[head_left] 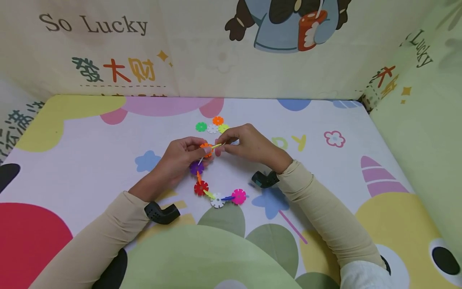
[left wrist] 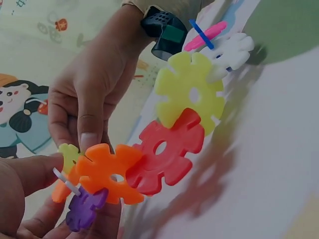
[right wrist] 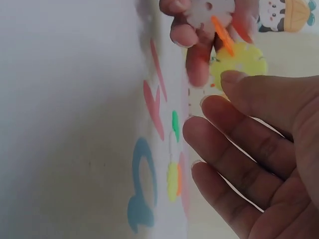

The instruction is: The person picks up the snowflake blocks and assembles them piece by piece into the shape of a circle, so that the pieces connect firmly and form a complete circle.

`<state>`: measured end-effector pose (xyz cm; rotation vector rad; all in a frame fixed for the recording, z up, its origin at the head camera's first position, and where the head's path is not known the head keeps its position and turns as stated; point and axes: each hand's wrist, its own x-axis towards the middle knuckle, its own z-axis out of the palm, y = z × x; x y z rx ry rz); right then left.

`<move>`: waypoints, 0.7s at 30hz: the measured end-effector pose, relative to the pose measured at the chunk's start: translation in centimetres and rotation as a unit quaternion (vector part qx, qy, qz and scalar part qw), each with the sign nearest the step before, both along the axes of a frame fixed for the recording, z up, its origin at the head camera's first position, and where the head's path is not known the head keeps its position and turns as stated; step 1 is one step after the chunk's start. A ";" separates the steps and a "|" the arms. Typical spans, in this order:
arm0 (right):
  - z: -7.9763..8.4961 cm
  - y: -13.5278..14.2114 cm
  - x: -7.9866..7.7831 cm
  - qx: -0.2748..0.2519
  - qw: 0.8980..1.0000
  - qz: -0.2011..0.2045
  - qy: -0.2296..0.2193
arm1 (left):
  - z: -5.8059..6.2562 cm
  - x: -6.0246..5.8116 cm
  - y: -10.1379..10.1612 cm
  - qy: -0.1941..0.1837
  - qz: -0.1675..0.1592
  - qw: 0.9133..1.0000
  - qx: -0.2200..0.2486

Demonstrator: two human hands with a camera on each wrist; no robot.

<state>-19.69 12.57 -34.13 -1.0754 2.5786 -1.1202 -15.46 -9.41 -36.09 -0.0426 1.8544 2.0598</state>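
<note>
My left hand (head_left: 175, 157) pinches an orange notched plastic disc (head_left: 205, 148) at the upper end of a linked chain. Thumb and forefinger of my right hand (head_left: 249, 142) grip a yellow disc (right wrist: 244, 64), which meets the orange one edge-on. Below the left fingers, the chain runs through a white disc, a purple disc (head_left: 197, 168), another orange one, a red disc (head_left: 201, 188), a yellow-green one, a white disc (head_left: 217, 200), a blue one and a pink disc (head_left: 239, 196). In the left wrist view, the red disc (left wrist: 164, 152) shows flat side on.
Beyond the hands lie loose green (head_left: 201, 127), white (head_left: 212, 128), orange (head_left: 218, 120) and yellow (head_left: 223, 128) discs. A printed cloth (head_left: 310, 160) covers the table, with a printed curtain (head_left: 195, 52) along its back edge. Black cameras (head_left: 162, 213) are worn on both wrists.
</note>
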 end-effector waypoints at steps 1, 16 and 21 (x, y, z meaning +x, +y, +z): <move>0.0 0.1 -0.1 0.001 1.000 -0.001 0.000 | 0.0 0.0 0.0 -0.005 0.000 1.000 0.000; -0.7 0.9 -1.6 0.045 0.996 -0.077 -0.028 | 0.2 0.2 -0.2 -0.050 -0.054 0.997 -0.030; -0.9 1.5 -2.4 0.051 0.991 -0.114 -0.042 | 0.2 0.2 0.0 -0.059 -0.046 0.997 -0.035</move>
